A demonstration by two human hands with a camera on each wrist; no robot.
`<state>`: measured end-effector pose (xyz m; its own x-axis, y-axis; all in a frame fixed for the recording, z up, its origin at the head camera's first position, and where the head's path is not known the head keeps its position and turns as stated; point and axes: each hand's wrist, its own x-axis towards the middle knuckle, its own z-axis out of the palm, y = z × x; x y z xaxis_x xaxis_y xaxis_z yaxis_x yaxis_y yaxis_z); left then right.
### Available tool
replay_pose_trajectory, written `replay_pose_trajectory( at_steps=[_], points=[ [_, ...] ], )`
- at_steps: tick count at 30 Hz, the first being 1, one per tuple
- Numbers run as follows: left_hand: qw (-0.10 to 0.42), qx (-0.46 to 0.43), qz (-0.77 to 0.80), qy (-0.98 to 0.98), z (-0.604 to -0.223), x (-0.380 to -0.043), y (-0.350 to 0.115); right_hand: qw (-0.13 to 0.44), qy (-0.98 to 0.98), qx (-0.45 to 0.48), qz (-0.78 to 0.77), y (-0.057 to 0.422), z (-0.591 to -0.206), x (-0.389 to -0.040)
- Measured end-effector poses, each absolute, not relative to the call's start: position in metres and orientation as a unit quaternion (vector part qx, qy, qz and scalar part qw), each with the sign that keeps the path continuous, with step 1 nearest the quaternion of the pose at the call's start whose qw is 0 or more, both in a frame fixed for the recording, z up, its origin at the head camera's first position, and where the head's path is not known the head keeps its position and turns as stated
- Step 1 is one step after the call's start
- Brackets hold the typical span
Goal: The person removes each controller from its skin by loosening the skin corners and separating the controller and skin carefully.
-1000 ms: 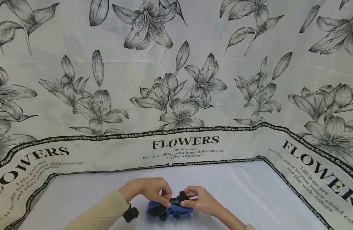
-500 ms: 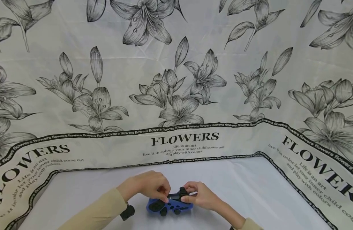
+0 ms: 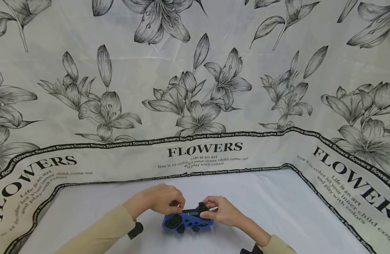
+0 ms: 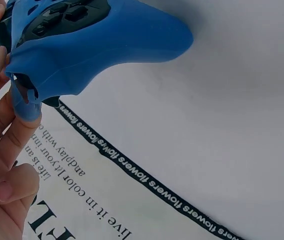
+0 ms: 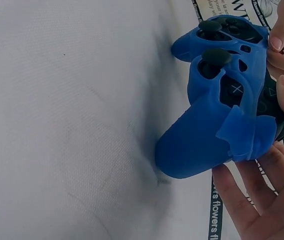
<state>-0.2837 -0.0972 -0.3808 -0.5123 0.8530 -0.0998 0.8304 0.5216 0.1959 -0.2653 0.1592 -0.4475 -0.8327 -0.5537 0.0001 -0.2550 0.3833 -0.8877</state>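
A black game controller [image 5: 232,92] sits partly inside a blue silicone cover [image 5: 187,140], its black thumbsticks poking up through the holes. My left hand [image 3: 168,200] pinches the cover at the controller's far left edge. In the left wrist view, a loose blue flap [image 4: 28,106] at that corner lies against my left fingers [image 4: 17,132]. My right hand [image 3: 225,210] holds the controller's far right side, thumb on top and fingers beneath. A folded blue edge [image 5: 252,137] bunches near the right fingers in the right wrist view, with black casing bare beside it.
The white tabletop [image 3: 169,243] lies under the controller. A flower-printed cloth [image 3: 198,155] with black-lettered bands hangs along the back and sides. Black wrist devices [image 3: 135,230] show beside the sleeves.
My left hand has moved up and left, from the controller's top middle to its far left corner. The right hand keeps its hold. The head view has tilted down slightly.
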Motion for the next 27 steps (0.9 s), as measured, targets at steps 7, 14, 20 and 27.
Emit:
replay_pose_trajectory(
  at_steps=[7, 14, 20, 27],
  points=[
    [0.084, 0.475, 0.068, 0.873, -0.378, -0.283, -0.102, 0.154, 0.817, -0.246, -0.498, 0.159, -0.446, -0.266],
    [0.102, 0.457, 0.079, 0.88, -0.374, -0.28, -0.107, 0.145, 0.82, -0.253, -0.493, 0.159, -0.444, -0.264],
    [0.116, 0.45, 0.089, 0.881, -0.372, -0.277, -0.112, 0.14, 0.82, -0.247, -0.497, 0.157, -0.446, -0.263],
    [0.123, 0.437, 0.106, 0.885, -0.373, -0.278, -0.117, 0.14, 0.821, -0.242, -0.497, 0.159, -0.444, -0.262]
  ],
)
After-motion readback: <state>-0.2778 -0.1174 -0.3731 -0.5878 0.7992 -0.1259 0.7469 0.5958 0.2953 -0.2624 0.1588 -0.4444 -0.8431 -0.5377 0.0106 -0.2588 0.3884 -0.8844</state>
